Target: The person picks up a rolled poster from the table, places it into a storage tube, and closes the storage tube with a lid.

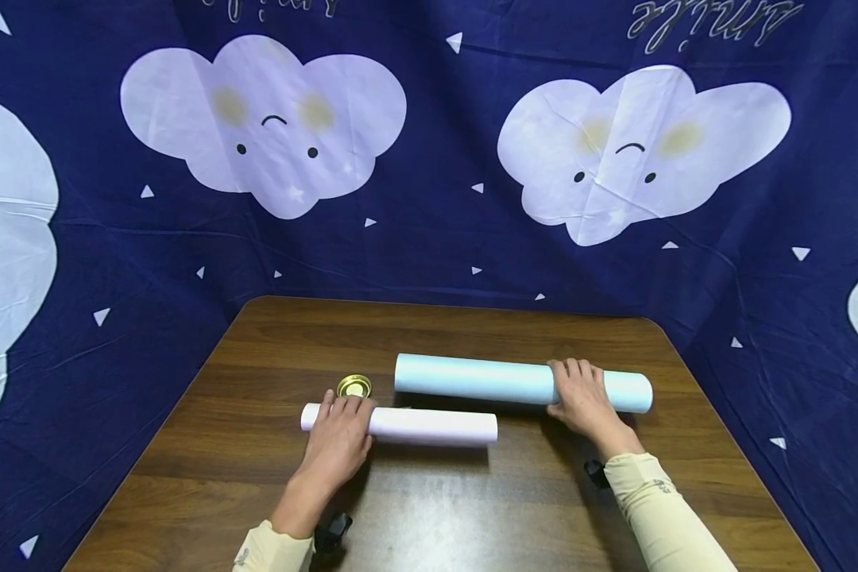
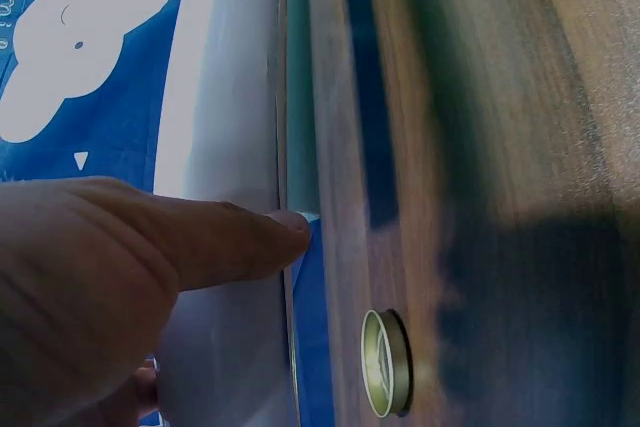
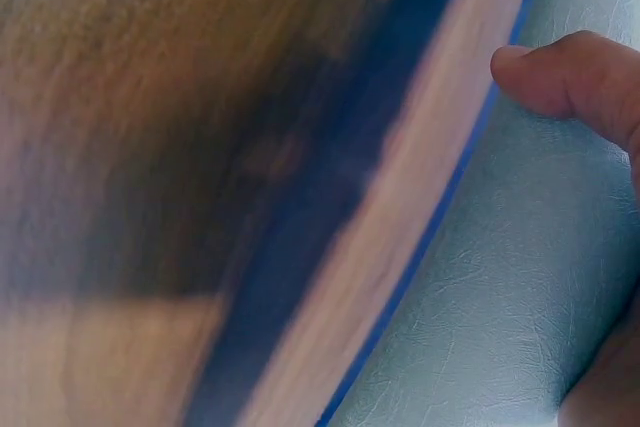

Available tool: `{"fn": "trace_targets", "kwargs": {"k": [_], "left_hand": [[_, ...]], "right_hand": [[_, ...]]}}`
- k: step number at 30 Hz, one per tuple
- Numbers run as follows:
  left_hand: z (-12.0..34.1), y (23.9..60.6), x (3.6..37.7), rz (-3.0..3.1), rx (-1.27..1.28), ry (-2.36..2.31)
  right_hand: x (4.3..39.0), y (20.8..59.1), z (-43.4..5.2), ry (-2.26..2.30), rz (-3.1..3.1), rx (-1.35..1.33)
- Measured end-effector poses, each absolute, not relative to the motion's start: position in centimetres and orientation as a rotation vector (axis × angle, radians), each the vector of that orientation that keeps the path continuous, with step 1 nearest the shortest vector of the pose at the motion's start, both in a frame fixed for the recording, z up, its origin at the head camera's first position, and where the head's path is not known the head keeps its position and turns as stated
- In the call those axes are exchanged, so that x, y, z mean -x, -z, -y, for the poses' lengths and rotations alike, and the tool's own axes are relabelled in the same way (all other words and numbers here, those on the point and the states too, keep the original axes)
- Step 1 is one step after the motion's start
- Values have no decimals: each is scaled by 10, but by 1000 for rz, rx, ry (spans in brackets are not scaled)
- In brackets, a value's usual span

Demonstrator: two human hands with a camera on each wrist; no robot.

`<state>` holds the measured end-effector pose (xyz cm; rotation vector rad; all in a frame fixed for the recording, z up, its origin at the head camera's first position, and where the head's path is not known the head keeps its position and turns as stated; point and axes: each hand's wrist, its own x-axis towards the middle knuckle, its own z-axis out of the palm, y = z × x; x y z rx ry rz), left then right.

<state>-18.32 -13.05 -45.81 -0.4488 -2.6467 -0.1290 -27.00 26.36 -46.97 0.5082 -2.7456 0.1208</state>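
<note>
On the table (image 1: 436,508), the small roll (image 1: 429,427) lies just before the big roll (image 1: 472,378); the lid (image 1: 353,387) sits left of the big roll.

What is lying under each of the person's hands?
The left hand rests on a white roll, the right hand on a pale blue roll. The covered stretches are hidden.
</note>
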Motion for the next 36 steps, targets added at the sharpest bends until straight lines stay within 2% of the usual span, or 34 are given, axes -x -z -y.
{"fn": "trace_targets", "kwargs": {"k": [36], "left_hand": [[138, 439, 188, 2661, 420, 161]], "right_hand": [[270, 436, -280, -103, 2744, -474]]}}
